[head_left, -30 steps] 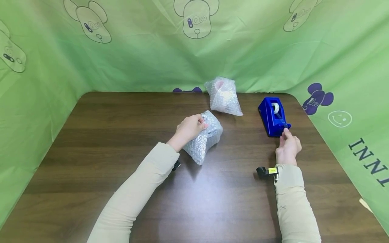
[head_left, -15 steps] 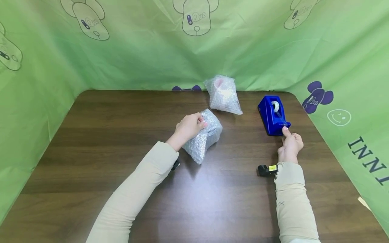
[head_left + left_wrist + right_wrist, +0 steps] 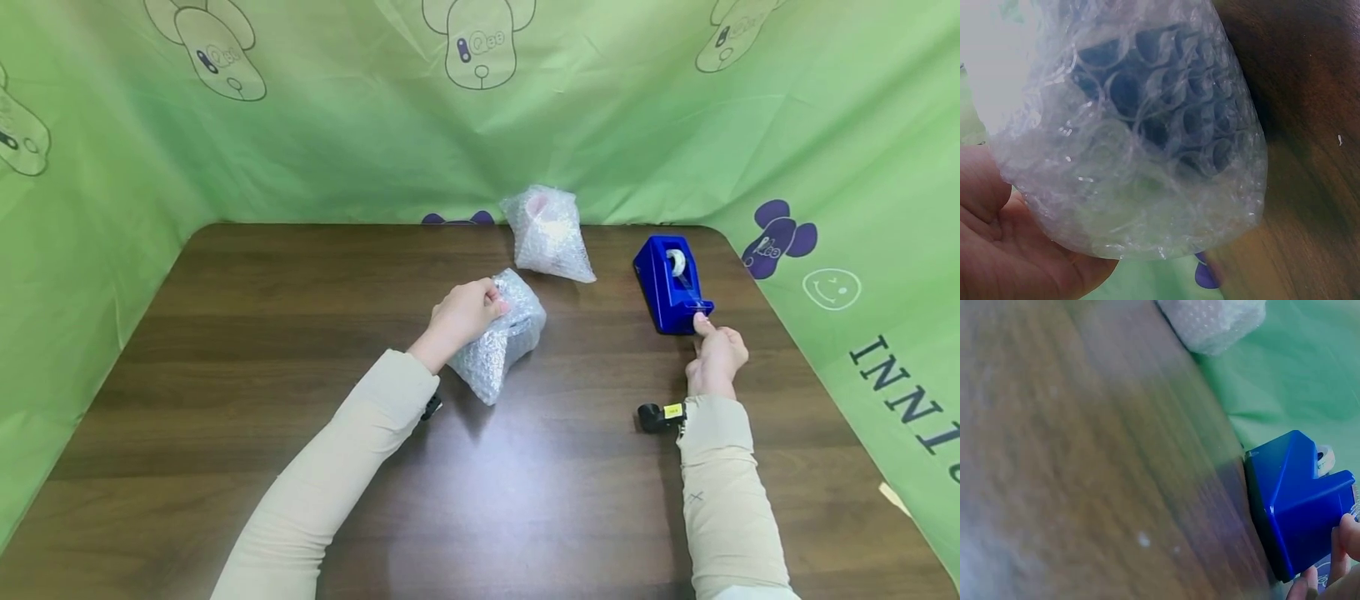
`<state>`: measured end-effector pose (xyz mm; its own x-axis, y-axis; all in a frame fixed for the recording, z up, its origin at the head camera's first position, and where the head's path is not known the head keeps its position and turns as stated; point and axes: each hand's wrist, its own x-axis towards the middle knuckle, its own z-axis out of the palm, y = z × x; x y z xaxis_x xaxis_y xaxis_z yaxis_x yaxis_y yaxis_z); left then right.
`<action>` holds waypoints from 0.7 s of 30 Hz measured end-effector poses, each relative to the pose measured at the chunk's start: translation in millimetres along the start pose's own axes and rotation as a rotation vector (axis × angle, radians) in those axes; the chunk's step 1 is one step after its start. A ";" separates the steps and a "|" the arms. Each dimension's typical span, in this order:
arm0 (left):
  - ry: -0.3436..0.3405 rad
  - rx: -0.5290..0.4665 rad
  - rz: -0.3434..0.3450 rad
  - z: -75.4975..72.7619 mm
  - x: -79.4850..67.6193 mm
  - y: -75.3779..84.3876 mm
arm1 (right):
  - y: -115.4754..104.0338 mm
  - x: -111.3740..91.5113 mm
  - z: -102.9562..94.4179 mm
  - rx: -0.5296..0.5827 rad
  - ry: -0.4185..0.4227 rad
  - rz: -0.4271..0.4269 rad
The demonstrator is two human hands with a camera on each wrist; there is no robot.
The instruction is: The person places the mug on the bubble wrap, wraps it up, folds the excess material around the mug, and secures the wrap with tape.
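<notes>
A bubble-wrapped package (image 3: 498,342) stands tilted near the table's middle. My left hand (image 3: 467,317) pinches its wrap from the left, at the upper side. Through the clear bubbles in the left wrist view, something dark blue shows inside the bubble wrap (image 3: 1166,94). On the right stands a blue tape dispenser (image 3: 670,287) with a small roll of clear tape (image 3: 676,262). My right hand (image 3: 716,358) is at its front end, thumb against the cutter edge, pinching the tape's end there. The tape end itself is mostly hidden by the thumb in the right wrist view, where the dispenser (image 3: 1300,506) shows side-on.
A second bubble-wrapped package (image 3: 551,233), with something pinkish inside, stands at the table's back edge. Green printed cloth (image 3: 360,125) hangs behind and along both sides of the brown wooden table (image 3: 285,317). A wrist camera (image 3: 652,417) juts left from the right sleeve.
My right hand has turned slightly at the dispenser's front, its thumb moving a little lower on the cutter end. The left hand keeps its pinch. The head view has shifted slightly.
</notes>
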<state>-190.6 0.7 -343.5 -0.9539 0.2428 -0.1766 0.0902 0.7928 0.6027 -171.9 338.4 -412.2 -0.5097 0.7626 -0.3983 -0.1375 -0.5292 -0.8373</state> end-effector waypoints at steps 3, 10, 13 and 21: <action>-0.001 -0.001 0.000 -0.3 -0.3 0.0 | 3.6 1.8 -3.7 0.046 0.002 -0.002; -0.002 0.003 0.001 1.1 0.0 0.5 | 0.1 0.1 -15.6 0.171 -0.132 0.084; -0.012 0.006 0.006 1.6 0.5 0.6 | -2.3 -9.0 -18.3 0.154 -0.191 0.041; -0.021 -0.008 0.011 -4.9 3.8 0.0 | -9.8 -54.7 3.0 0.112 -0.439 -0.203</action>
<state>-195.6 -1.1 -340.4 -0.9468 0.2628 -0.1860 0.0982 0.7859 0.6105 -145.2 300.7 -381.1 -0.7695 0.6385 -0.0153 -0.3495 -0.4410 -0.8266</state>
